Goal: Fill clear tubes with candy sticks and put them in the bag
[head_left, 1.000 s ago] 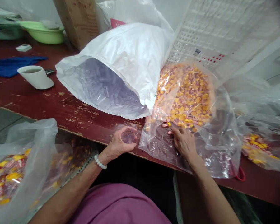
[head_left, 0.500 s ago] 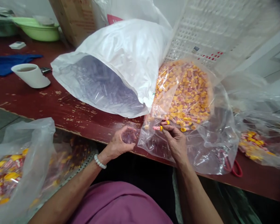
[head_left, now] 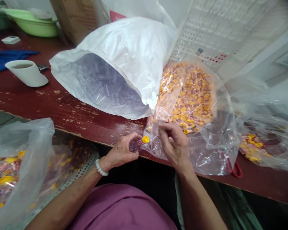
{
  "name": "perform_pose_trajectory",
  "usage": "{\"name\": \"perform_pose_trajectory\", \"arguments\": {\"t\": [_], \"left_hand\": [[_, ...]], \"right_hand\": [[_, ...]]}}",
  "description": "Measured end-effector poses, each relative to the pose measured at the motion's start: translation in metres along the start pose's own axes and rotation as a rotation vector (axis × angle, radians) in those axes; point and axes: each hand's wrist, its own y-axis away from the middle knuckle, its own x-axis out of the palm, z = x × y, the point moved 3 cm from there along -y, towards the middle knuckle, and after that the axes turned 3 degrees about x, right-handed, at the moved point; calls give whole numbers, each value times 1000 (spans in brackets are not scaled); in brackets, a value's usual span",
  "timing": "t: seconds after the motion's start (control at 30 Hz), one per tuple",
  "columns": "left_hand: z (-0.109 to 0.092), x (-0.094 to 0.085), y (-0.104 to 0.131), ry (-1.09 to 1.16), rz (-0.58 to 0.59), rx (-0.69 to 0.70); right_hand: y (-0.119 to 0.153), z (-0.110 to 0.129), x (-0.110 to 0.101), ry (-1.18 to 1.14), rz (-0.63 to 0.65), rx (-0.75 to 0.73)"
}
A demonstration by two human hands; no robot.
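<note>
My left hand (head_left: 122, 148), with a white bead bracelet on the wrist, is closed around clear plastic tubes (head_left: 133, 146); how many cannot be made out. A small piece with a yellow cap (head_left: 145, 139) and a red printed body sticks out of their open end. To its right, my right hand (head_left: 174, 139) has its fingers curled together; what they hold, if anything, is hidden. Just beyond that hand, a clear bag (head_left: 156, 143) holds a heap of yellow-capped pieces (head_left: 192, 99). A white sack (head_left: 132, 48) lies with its mouth towards me, full of clear tubes (head_left: 105, 83).
A white cup (head_left: 26, 73) of dark liquid, a blue cloth (head_left: 9, 59) and a green basin (head_left: 33, 24) stand left on the red table (head_left: 86, 123). Bags of yellow-capped tubes (head_left: 7, 179) are lower left. At right lie another bag (head_left: 266, 140) and red-handled scissors (head_left: 237, 170).
A yellow-capped piece has passed from my right fingers into the mouth of a tube in my left hand. My right hand has drawn slightly left, fingers curled. The view has shifted slightly.
</note>
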Motion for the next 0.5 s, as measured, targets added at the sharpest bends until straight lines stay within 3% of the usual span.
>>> {"name": "perform_pose_trajectory", "arguments": {"t": [0.07, 0.1, 0.23, 0.37, 0.4, 0.5], "left_hand": [[-3, 6, 1, -10, 27, 22], [-5, 10, 2, -12, 38, 42], [-2, 24, 5, 118, 37, 29], [16, 17, 4, 391, -63, -172], [20, 13, 4, 441, -85, -223], [24, 2, 4, 605, -71, -328]], "right_hand": [[-5, -5, 9, 8, -210, 88], [-7, -5, 18, 21, -246, 89], [-8, -9, 46, 27, -123, -37], [-5, -50, 23, 142, -224, 90], [-6, -65, 14, 227, -204, 142], [-10, -112, 3, 555, 30, 163]]}}
